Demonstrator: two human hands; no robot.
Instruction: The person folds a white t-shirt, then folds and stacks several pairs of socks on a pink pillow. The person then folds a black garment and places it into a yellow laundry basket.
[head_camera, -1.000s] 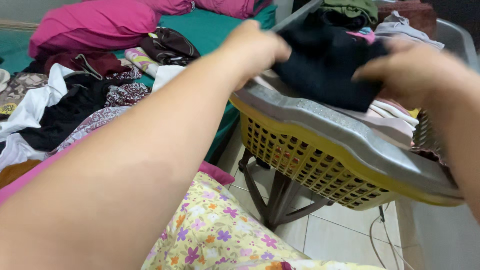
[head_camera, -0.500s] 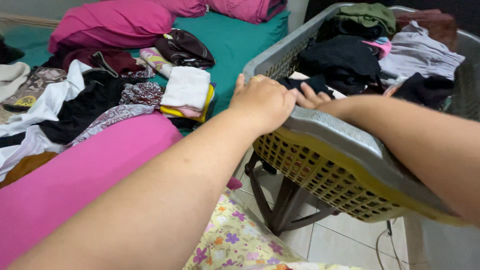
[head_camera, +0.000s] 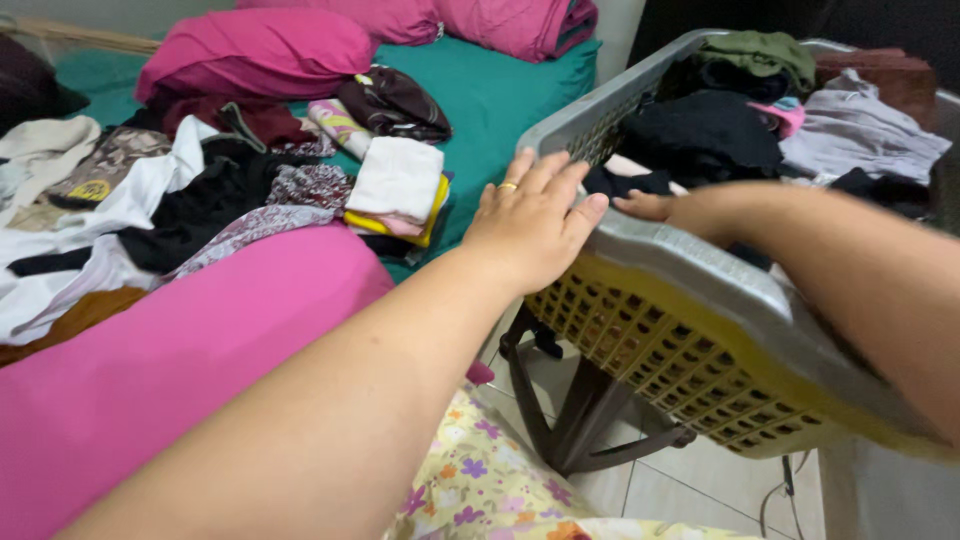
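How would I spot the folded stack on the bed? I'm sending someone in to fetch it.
Start at the green bed, left of the laundry basket. Near the bed's edge, just beyond the left hand, sits the small folded stack. Its top is white, with yellow and pink layers beneath, and it is the only neatly squared pile among the loose, crumpled clothes.

One head-worn view looks down and forward, close over a laundry basket (head_camera: 690, 290), its right edge slightly blurred.
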